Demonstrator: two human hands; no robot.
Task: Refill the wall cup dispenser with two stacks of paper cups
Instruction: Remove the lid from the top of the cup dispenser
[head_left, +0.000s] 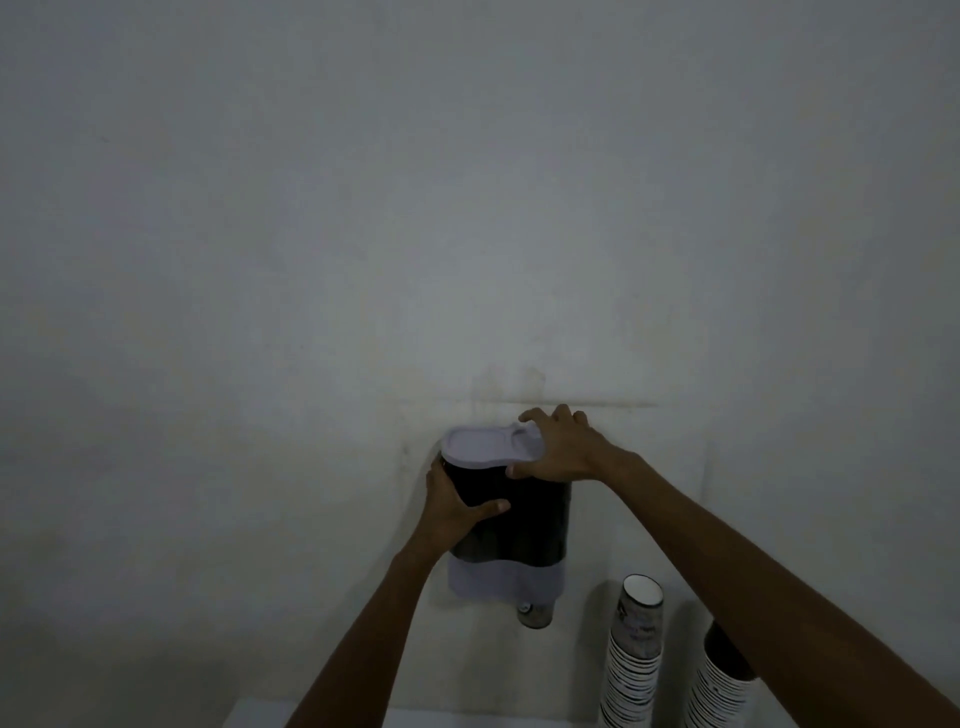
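Observation:
The cup dispenser (519, 525) hangs on the wall, with a dark see-through body, a pale base and a pale lid (483, 446) on top. My left hand (454, 506) grips the dispenser's left side. My right hand (558, 447) holds the right end of the lid, fingers over its top and thumb under its edge. A single cup (535, 616) pokes out of the dispenser's bottom. Two tall stacks of paper cups stand upright to the lower right: the nearer-left stack (634, 660) and a right stack (719, 680), which my right forearm partly hides.
A plain pale wall (467, 208) fills most of the view. A light surface (415, 719) runs along the bottom edge beneath the dispenser, and the cup stacks rise from it.

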